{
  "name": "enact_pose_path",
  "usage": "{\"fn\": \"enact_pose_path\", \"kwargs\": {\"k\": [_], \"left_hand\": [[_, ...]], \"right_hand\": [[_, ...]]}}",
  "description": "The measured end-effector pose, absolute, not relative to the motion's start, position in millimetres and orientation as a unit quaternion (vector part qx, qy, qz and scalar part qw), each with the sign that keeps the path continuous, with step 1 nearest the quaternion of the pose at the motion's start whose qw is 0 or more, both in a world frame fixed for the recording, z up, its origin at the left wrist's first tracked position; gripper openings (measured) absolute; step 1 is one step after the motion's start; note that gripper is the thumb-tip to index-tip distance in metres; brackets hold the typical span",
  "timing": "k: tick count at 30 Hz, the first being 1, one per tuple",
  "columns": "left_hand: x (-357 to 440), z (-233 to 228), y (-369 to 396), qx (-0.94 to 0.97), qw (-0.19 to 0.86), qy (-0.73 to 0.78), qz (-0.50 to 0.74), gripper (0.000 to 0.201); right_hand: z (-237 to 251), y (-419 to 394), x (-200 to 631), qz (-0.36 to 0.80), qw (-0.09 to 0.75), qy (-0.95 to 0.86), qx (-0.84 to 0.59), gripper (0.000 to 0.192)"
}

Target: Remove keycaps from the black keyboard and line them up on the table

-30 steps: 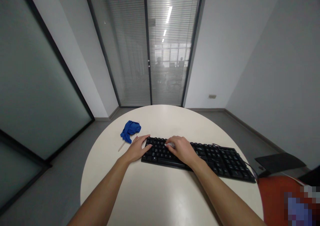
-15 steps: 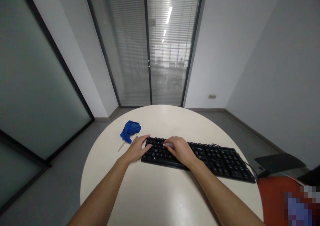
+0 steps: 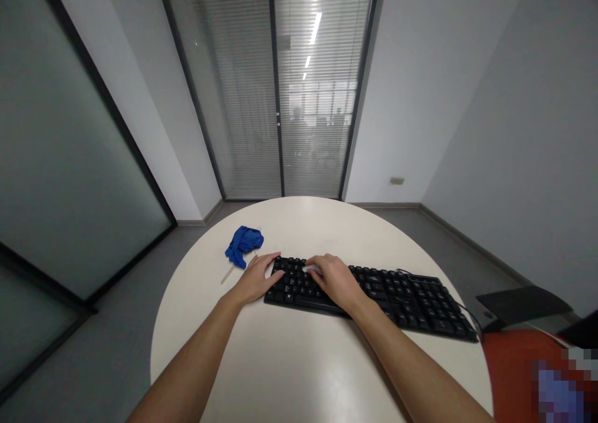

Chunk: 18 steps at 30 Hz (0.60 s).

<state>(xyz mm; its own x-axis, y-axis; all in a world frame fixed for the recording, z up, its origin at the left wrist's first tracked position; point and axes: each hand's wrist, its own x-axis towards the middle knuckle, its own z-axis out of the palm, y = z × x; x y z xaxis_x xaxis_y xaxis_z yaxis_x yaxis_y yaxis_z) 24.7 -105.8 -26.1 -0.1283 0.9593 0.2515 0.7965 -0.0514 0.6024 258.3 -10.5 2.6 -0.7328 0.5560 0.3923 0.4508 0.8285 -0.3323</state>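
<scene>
- Across the lower middle of the frame, a round pale surface (image 3: 299, 373) carries a black keyboard (image 3: 397, 292), which runs from frame center toward the lower right; its cable trails off the far right end.
- Left hand (image 3: 256, 278) lies flat, fingers spread and loose, with its fingertips touching the keyboard's left edge; its grip holds nothing.
- Right hand (image 3: 335, 278) rests curled over the keys just right of the left hand; a small pale thing shows at its fingertips, too small to identify, and whether that grip pinches it cannot be told.
- Left of the keyboard, near the surface's far-left rim, sits a crumpled blue cloth (image 3: 243, 243), with a thin pale stick (image 3: 228, 275) just below it.
- Upper center shows glass panels with horizontal blinds (image 3: 275, 86) in dark frames; frosted glass fills the left, plain grey walls the right.
- Lower right corner holds a red seat (image 3: 509, 367) beside the surface.
</scene>
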Motion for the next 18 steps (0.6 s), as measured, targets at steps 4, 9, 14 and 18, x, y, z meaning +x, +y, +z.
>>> {"fn": "enact_pose_path", "kwargs": {"k": [4, 9, 14, 18], "left_hand": [[25.4, -24.6, -106.2, 0.648, 0.126, 0.677, 0.325, 0.051], [25.4, -24.6, -106.4, 0.649, 0.124, 0.675, 0.330, 0.051], [25.5, -25.9, -105.7, 0.649, 0.123, 0.676, 0.327, 0.051], [24.8, -28.5, -104.4, 0.651, 0.119, 0.674, 0.329, 0.051]], "right_hand": [[2.5, -6.6, 256.7, 0.083, 0.252, -0.915, -0.303, 0.016], [5.0, -5.5, 255.5, 0.075, 0.243, -0.934, -0.249, 0.016], [7.6, -7.3, 259.8, 0.089, 0.229, -0.942, -0.228, 0.022], [7.4, -7.4, 260.0, 0.092, 0.216, -0.946, -0.224, 0.027]]}}
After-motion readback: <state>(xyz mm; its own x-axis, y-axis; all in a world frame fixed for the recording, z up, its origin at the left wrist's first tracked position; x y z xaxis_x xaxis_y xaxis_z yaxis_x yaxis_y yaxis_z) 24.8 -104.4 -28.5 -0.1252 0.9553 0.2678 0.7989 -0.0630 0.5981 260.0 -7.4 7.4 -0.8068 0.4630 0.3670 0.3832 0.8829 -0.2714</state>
